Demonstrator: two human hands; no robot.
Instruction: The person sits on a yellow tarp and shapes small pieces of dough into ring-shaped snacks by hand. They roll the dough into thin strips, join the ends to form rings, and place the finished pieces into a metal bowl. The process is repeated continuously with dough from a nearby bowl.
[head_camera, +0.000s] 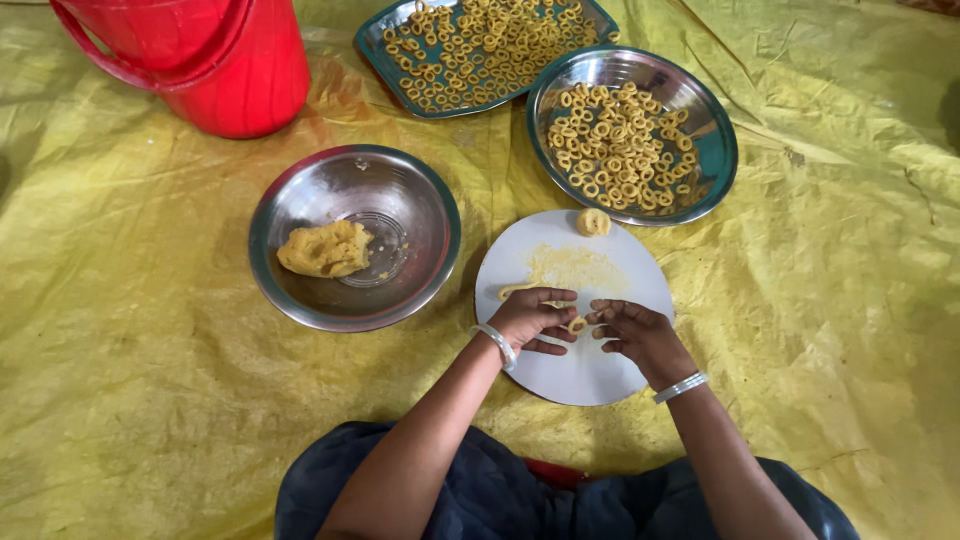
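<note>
My left hand (532, 318) and my right hand (633, 333) meet over a round white board (590, 375), fingertips pinching a small yellow dough ring (577, 324) between them. A thin rolled strand of dough (514, 291) lies on the board just beyond my left hand. A yellow smear marks the board's middle. One small dough ball (593, 222) rests at the board's far edge. Both wrists wear silver bangles.
A steel bowl (410, 195) at the left holds a lump of yellow dough (324, 249). Beyond the board, a round steel plate (712, 120) and a rectangular tray (378, 52) hold several dough rings. A red bucket (215, 60) stands far left on the yellow sheet (820, 300).
</note>
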